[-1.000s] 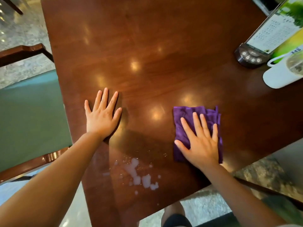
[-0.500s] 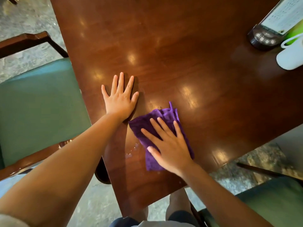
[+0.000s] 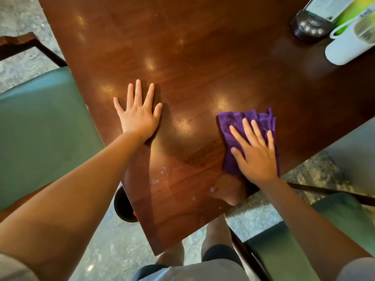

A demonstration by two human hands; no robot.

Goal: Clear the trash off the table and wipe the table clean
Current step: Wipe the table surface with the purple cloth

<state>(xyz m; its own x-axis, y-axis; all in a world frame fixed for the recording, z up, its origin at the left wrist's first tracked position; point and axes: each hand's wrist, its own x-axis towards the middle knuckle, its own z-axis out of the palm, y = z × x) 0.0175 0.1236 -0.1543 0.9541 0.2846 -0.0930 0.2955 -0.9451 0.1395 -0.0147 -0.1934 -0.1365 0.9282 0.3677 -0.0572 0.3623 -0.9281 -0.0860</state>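
The right hand (image 3: 253, 157) lies flat with straight fingers on the purple cloth (image 3: 245, 126), pressing it onto the desk (image 3: 203, 57) near the right edge. A moment ago the cloth was over by the left hand (image 3: 139, 116); now it has slid back to the right. It leaves a damp streak (image 3: 205, 153). The left hand lies flat and spread on the wood, holding nothing. The big white puddle is mostly gone, but small white drops (image 3: 162, 173) remain near the front corner, so I think more wiping is needed.
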